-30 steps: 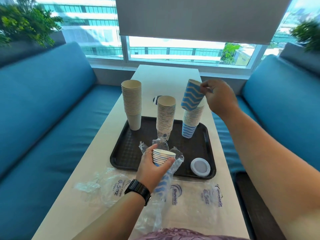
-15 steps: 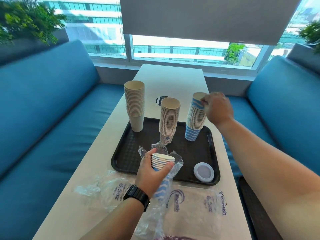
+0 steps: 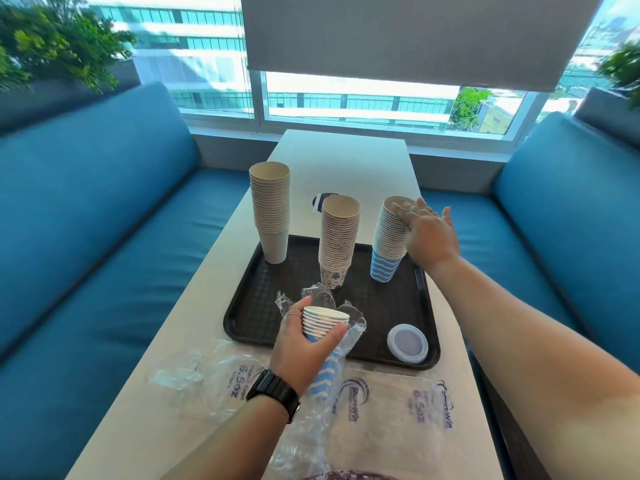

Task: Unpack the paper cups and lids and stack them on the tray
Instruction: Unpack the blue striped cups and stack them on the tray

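Cups carried a second ago now sit on the blue stack (image 3: 388, 244) on the tray (image 3: 420, 282), right hand (image 3: 427, 235) open beside it, while the left hand (image 3: 304, 344) grips the remaining wrapped cups (image 3: 323, 322), next to unload.

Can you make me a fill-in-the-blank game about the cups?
1. The tray holds ___ tall stacks of cups.
2. The left hand holds cups still partly in a plastic ___.
3. The right hand touches the stack whose bottom cup has ___ and white waves.
4. The lid lies on the ___.

Missing words: three; bag; blue; tray
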{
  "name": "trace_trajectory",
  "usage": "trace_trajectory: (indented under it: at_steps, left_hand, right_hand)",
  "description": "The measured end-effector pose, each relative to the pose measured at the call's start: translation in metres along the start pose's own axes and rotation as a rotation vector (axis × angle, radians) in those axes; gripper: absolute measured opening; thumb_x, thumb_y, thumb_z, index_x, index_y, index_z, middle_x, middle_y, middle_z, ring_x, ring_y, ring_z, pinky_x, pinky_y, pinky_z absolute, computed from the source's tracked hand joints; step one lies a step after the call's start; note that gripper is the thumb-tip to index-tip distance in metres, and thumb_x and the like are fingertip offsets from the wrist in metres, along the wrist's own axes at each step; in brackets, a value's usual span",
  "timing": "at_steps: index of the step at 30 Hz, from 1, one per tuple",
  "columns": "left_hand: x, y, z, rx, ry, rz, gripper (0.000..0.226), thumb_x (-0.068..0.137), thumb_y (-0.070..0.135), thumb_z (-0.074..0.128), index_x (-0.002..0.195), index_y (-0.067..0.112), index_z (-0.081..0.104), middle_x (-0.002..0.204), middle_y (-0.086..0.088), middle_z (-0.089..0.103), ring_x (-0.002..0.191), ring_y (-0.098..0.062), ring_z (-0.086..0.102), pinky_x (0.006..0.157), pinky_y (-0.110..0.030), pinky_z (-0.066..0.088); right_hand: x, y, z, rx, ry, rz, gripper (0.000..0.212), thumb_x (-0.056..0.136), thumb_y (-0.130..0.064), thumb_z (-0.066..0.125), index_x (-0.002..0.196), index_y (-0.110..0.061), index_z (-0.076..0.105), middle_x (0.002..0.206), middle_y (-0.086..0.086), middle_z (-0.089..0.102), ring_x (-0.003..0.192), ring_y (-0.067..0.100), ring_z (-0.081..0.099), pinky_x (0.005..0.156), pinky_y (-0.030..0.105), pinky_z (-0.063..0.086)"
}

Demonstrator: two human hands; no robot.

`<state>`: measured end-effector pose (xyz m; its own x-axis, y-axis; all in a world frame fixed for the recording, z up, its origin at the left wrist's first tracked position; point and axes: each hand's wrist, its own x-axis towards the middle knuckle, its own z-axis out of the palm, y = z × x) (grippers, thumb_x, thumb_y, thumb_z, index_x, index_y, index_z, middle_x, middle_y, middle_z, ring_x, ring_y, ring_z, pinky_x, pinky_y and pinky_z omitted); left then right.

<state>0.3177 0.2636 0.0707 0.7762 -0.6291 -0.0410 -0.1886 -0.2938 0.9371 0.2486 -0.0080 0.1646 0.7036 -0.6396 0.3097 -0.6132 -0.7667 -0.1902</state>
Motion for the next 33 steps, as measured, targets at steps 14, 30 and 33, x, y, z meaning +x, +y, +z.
trace_trajectory:
  at_steps: [14,30,33]
  left_hand:
    - [-0.003,0.007,0.0,0.019,-0.009,0.01,0.086,0.075,0.056,0.077,0.147,0.029,0.037,0.133,0.004,0.05,0.116,-0.01,0.055,0.097,-0.023,0.047]
    - [-0.011,0.013,-0.003,0.015,-0.006,0.05,0.083,0.08,0.049,0.075,0.149,0.029,0.034,0.139,0.003,0.046,0.12,-0.007,0.049,0.089,-0.013,0.038]
    - [-0.011,0.012,-0.004,0.012,-0.012,0.059,0.084,0.081,0.049,0.074,0.15,0.031,0.031,0.141,0.003,0.047,0.123,-0.01,0.05,0.096,-0.021,0.042]
  right_hand:
    - [-0.079,-0.057,-0.014,0.476,-0.051,-0.032,0.019,0.093,-0.023,0.063,0.109,-0.021,0.073,0.109,0.0,0.069,0.098,0.018,0.06,0.087,0.03,0.048]
    - [-0.128,-0.077,-0.004,0.696,-0.358,-0.001,0.015,0.088,-0.013,0.068,0.097,-0.023,0.074,0.094,-0.008,0.068,0.09,0.004,0.062,0.082,0.021,0.051]
    - [-0.129,-0.08,-0.004,0.68,-0.364,-0.025,0.013,0.088,-0.014,0.068,0.096,-0.022,0.074,0.094,-0.007,0.068,0.09,0.005,0.062,0.084,0.023,0.052]
